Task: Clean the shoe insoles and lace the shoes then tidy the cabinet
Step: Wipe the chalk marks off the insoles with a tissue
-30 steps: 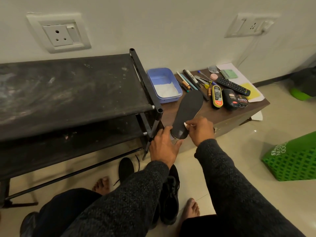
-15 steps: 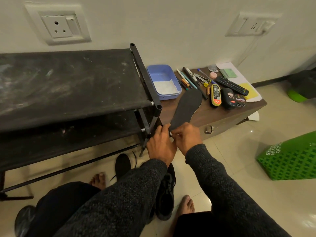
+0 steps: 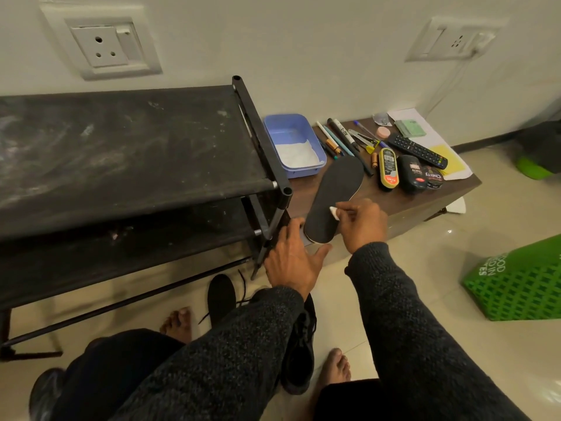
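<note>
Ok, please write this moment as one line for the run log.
step: cleaning insole | right hand: pinches white wipe on black insole | left hand: open beside insole heel | insole: on wooden cabinet

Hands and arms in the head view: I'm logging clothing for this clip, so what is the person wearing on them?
Both arms are covered to the wrist by long sleeves of a dark charcoal, speckled knit fabric, close-fitting at the cuffs. The left hand and right hand are bare: no gloves, rings, watch or bands can be seen. No markings or logos show on the sleeves.
</note>
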The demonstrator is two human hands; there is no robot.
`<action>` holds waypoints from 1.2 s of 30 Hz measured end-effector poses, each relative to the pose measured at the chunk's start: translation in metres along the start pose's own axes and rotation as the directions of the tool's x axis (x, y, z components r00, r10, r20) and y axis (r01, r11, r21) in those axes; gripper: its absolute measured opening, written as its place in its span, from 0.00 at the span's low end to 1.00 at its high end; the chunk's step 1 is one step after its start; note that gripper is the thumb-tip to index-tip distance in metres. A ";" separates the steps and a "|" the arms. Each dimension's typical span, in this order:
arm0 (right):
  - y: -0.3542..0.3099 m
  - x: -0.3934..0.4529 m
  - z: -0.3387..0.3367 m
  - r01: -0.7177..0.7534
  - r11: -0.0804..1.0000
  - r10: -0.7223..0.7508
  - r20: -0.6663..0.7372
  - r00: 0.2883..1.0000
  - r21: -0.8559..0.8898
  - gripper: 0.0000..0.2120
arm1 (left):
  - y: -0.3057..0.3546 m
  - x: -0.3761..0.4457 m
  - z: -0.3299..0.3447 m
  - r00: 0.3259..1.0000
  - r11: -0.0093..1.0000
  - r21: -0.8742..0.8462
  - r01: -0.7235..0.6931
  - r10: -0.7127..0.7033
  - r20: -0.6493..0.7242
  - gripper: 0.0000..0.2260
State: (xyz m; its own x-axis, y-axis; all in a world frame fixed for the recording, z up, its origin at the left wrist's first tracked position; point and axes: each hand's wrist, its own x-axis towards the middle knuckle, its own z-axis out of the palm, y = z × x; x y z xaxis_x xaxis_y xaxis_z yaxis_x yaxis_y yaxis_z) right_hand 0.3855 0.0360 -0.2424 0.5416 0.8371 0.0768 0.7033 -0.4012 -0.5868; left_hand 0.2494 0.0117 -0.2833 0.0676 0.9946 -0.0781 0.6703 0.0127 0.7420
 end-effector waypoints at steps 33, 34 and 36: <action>-0.027 0.033 0.032 0.231 0.933 -0.146 0.295 0.944 -0.276 0.11 | 0.004 0.001 -0.004 0.999 0.997 -0.073 0.035 -0.034 0.012 0.26; -0.025 0.022 0.032 0.252 0.934 -0.177 0.283 0.943 -0.254 0.11 | 0.005 0.001 -0.004 0.999 0.996 -0.076 0.040 -0.039 0.015 0.25; -0.020 -0.001 0.032 0.290 0.935 -0.235 0.255 0.938 -0.205 0.10 | 0.008 0.001 -0.005 0.997 0.995 -0.078 0.069 -0.068 0.022 0.24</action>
State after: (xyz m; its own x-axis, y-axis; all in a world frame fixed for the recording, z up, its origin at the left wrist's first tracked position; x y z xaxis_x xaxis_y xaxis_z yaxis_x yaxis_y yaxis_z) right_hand 0.3563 0.0552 -0.2571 0.2255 0.9742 0.0045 0.9090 -0.2087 -0.3608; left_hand 0.2508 0.0130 -0.2740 0.0380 0.9891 -0.1425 0.6133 0.0895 0.7848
